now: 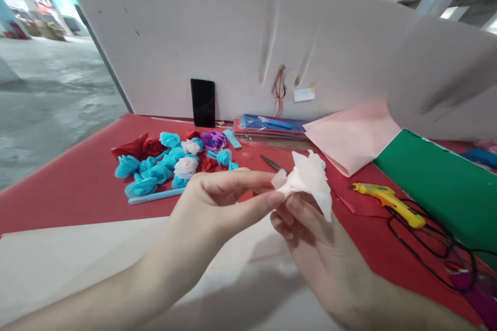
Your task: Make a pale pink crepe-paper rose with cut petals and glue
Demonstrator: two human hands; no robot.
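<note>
A pale pink crepe paper flower [310, 178] is held up over the front of the table, tilted with its petals to the right. My left hand [221, 201] pinches the gathered base of the flower between thumb and fingertips. From below, my right hand [314, 227] closes its thumb and fingers round the same base. Scissors [272, 162] lie behind the flower, their handles hidden. Left of my hands sits a pile of crepe paper roses, with blue [157, 173], pale pink [186, 167], red [153, 146] and purple [213, 140] ones among them.
A yellow hot glue gun [388, 201] with a black cord lies at right, by a green board [438, 186]. Behind are a pink paper sheet [353, 132] and a phone [203, 102] leaning on the white partition [174, 26]. White paper [97, 258] covers the red table's [58, 181] front.
</note>
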